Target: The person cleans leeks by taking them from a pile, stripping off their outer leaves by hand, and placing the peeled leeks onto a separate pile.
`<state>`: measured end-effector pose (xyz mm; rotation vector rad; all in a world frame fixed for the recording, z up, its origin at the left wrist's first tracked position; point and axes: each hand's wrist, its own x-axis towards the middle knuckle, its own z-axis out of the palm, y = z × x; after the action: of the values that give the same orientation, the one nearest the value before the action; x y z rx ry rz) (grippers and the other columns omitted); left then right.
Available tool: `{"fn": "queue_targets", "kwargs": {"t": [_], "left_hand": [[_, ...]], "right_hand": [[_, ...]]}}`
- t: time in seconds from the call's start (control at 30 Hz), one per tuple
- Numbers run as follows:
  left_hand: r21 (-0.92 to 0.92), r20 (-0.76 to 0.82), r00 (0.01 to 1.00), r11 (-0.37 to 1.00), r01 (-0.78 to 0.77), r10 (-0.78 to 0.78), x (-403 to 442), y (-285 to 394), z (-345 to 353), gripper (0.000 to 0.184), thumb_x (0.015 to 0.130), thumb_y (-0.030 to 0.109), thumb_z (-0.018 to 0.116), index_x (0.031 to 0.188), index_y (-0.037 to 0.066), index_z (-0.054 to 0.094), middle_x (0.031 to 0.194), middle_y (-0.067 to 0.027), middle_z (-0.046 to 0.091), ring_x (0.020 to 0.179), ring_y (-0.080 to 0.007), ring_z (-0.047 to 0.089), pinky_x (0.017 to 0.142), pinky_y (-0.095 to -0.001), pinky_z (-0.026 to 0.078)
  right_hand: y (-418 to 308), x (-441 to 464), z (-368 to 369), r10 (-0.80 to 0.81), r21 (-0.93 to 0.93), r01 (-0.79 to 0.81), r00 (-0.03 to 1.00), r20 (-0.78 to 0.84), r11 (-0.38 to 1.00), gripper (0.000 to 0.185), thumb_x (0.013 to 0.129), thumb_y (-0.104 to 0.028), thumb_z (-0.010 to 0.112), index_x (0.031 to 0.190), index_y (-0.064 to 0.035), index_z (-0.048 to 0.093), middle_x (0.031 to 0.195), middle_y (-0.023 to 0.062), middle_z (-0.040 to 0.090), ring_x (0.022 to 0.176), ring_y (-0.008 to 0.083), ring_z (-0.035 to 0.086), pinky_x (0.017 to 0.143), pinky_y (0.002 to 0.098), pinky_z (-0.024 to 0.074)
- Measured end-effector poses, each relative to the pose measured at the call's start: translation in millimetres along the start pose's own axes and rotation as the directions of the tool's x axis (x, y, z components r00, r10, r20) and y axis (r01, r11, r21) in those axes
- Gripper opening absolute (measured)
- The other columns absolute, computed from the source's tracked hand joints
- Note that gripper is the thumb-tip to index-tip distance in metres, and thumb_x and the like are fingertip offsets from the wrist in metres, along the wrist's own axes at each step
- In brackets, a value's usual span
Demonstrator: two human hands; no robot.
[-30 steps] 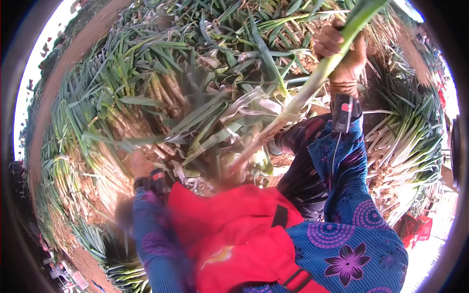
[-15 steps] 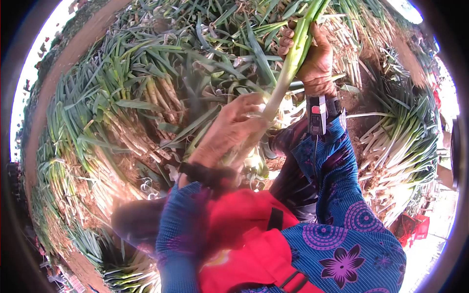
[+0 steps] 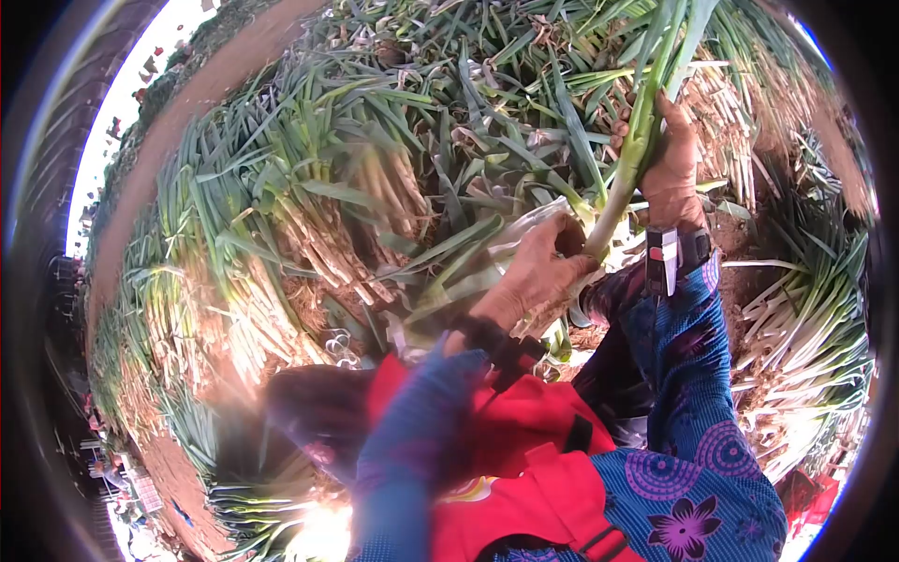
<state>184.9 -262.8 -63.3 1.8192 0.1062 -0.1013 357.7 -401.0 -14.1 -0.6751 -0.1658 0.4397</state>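
Long green-and-white leek, thick smooth stalk, up in front of me, right of centre, slanting: green leaves toward the top edge, pale stalk down toward my lap. My bare right hand grasps it around the green part, fingertips showing on its left side. My bare left hand is at the pale lower stalk, thumb and curled fingers right by it; can't tell if it's gripping or just touching. Bottom end of the leek hidden around that hand. Black strap with small grey device on my right wrist, bulky dark wristband on my left. Blue sleeves with purple patterns on both arms, left one blurred. Bright red cloth apron over my front; dark-trousered knee out to the left. Beyond my hands, messy heap of loose green leaves. Left side: rows of green-topped, pale-stalked leek bundles lying on the ground. Right side: fanned pile of leeks, pale ends inward, green tops outward, near my right sleeve. Strip of bare brown soil curves along upper left.
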Motion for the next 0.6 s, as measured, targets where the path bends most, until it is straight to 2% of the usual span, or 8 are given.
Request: {"fn": "queue_targets", "kwargs": {"t": [0.07,0.13,0.17,0.23,0.3,0.4,0.5,0.6], "left_hand": [[0.007,-0.031,0.999,1.0,0.019,-0.019,-3.6,3.5,-1.8,0.031,0.073,0.013,0.074,0.094,-0.001,0.057,0.085,-0.0073,0.059,0.081,-0.0147,0.056,0.075,-0.0298,0.047],[0.152,-0.044,0.999,0.988,-0.009,0.016,-3.9,11.3,-8.3,0.028,0.073,0.014,0.073,0.09,-0.002,0.058,0.082,-0.0084,0.06,0.079,-0.0156,0.056,0.073,-0.0301,0.048],[0.214,-0.041,0.998,0.977,-0.027,0.036,-3.5,12.7,-8.1,0.026,0.073,0.014,0.073,0.088,-0.002,0.058,0.08,-0.0089,0.06,0.078,-0.0161,0.057,0.072,-0.0302,0.048],[0.192,-0.092,0.995,0.981,-0.032,0.05,-2.5,5.8,-4.8,0.023,0.073,0.013,0.071,0.085,-0.001,0.058,0.077,-0.0079,0.059,0.071,-0.0163,0.056,0.067,-0.0298,0.047],[0.062,-0.056,0.998,0.998,-0.012,0.015,-5.6,7.3,-5.5,0.02,0.075,0.009,0.07,0.086,0.0,0.057,0.076,-0.0051,0.058,0.07,-0.0123,0.053,0.066,-0.0275,0.046],[0.012,-0.038,0.999,1.0,-0.006,0.006,-6.7,9.8,-5.2,0.016,0.077,0.006,0.069,0.087,0.001,0.057,0.075,-0.0026,0.056,0.071,-0.0084,0.051,0.065,-0.0253,0.045],[0.174,-0.055,0.987,0.975,-0.137,0.148,-13.4,15.7,-8.7,0.014,0.079,0.004,0.068,0.087,0.002,0.056,0.077,-0.0003,0.055,0.071,-0.0068,0.049,0.064,-0.0241,0.044],[0.143,-0.135,0.944,0.949,-0.282,0.301,-22.9,8.1,-10.9,0.014,0.082,0.0,0.064,0.089,0.004,0.053,0.078,0.0022,0.052,0.07,-0.0055,0.048,0.063,-0.0222,0.043]], "right_hand": [[2.6,-2.4,2.6,-0.031,-0.042,0.029,0.999,-0.039,0.999,0.035,0.088,-0.036,0.06,0.101,-0.0033,0.056,0.079,0.0105,0.059,0.066,0.0232,0.058,0.059,0.0351,0.0493],[5.2,-6.1,9.8,-0.073,-0.081,0.066,0.993,-0.093,0.995,0.037,0.086,-0.038,0.061,0.096,-0.0022,0.058,0.077,0.01,0.06,0.063,0.0223,0.059,0.059,0.0345,0.0493],[8.1,-10.3,12.1,-0.144,-0.14,0.127,0.982,-0.125,0.982,0.036,0.085,-0.039,0.062,0.093,-0.004,0.059,0.075,0.0086,0.061,0.062,0.0213,0.059,0.059,0.0335,0.0492],[7.9,-14.7,13.4,-0.138,-0.189,0.115,0.984,-0.115,0.975,0.035,0.084,-0.04,0.061,0.091,-0.006,0.06,0.074,0.0069,0.061,0.061,0.0204,0.059,0.06,0.0324,0.0491],[9.5,-13.1,14.5,-0.137,-0.157,0.114,0.98,-0.143,0.981,0.033,0.085,-0.039,0.061,0.091,-0.007,0.06,0.074,0.0062,0.061,0.061,0.02,0.059,0.06,0.0319,0.049],[10.5,-6.0,9.8,-0.086,-0.083,0.072,0.98,-0.178,0.994,0.03,0.085,-0.038,0.061,0.092,-0.0087,0.06,0.073,0.0062,0.06,0.062,0.0201,0.059,0.059,0.0324,0.0488],[12.4,-4.0,5.1,-0.12,-0.097,0.098,0.961,-0.248,0.99,0.028,0.085,-0.037,0.061,0.09,-0.0091,0.059,0.073,0.0065,0.06,0.06,0.0213,0.059,0.058,0.0338,0.0484],[14.4,-4.5,1.2,-0.133,-0.071,0.115,0.932,-0.336,0.991,0.027,0.085,-0.036,0.062,0.088,-0.0094,0.058,0.072,0.0067,0.06,0.059,0.0232,0.058,0.056,0.0363,0.048]]}}
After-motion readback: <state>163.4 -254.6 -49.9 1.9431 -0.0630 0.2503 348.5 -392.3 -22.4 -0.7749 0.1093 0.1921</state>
